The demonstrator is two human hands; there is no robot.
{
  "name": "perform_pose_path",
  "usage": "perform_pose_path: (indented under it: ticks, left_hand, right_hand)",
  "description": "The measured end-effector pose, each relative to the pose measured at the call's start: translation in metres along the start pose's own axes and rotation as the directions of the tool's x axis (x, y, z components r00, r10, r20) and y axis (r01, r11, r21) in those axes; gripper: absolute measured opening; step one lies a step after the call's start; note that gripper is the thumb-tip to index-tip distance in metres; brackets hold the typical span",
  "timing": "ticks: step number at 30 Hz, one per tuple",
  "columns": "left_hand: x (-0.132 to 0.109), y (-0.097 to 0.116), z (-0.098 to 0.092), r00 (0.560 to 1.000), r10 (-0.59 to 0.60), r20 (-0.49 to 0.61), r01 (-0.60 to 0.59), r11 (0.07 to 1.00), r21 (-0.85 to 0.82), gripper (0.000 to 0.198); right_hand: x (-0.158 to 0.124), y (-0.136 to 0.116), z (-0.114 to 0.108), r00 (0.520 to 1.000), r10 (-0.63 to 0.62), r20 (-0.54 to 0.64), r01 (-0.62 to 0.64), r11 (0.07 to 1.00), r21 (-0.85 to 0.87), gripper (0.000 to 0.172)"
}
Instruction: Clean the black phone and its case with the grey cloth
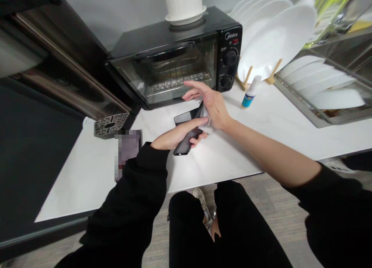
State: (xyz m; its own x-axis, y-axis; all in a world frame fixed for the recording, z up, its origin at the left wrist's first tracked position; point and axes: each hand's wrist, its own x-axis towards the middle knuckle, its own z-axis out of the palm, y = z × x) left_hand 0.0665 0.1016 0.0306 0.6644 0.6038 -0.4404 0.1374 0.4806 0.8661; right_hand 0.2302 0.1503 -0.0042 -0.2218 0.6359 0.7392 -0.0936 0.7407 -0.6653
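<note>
My left hand [181, 133] is closed round a black phone case [183, 145] with a greyish, see-through-looking back, thumb on top and fingertips curled under its right edge. A crumpled white tissue [205, 125] is pressed against the upper part of the case. Over that tissue lies my right hand [214, 107], its palm side bearing on it and its fingers stretched toward the left. Just behind the case shows a dark, flat, glossy thing [185, 117], partly hidden by my hands. A small white spray bottle [250, 94] with a blue label stands upright to the right.
A black toaster oven [174, 47] stands behind my hands, with a white pot [184, 4] on top. White plates [276, 39] stand in a rack at right, near a metal dish rack [308, 113]. A drip tray [111, 125] and a blurred-out flat thing [128, 149] are at left.
</note>
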Motion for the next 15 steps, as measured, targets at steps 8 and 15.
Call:
perform_pose_path:
  ticks: [8,15]
  left_hand:
    - [-0.004,0.007,0.001,0.996,0.088,-0.026,-0.09,0.988,-0.127,0.043]
    - [-0.013,0.015,-0.004,0.982,-0.161,0.096,0.164,0.986,-0.021,0.051]
  right_hand:
    - [0.005,0.0,-0.002,0.959,0.284,0.008,-0.284,0.955,0.085,0.087]
    - [0.0,0.001,0.006,0.979,0.189,0.074,-0.201,0.954,0.224,0.079]
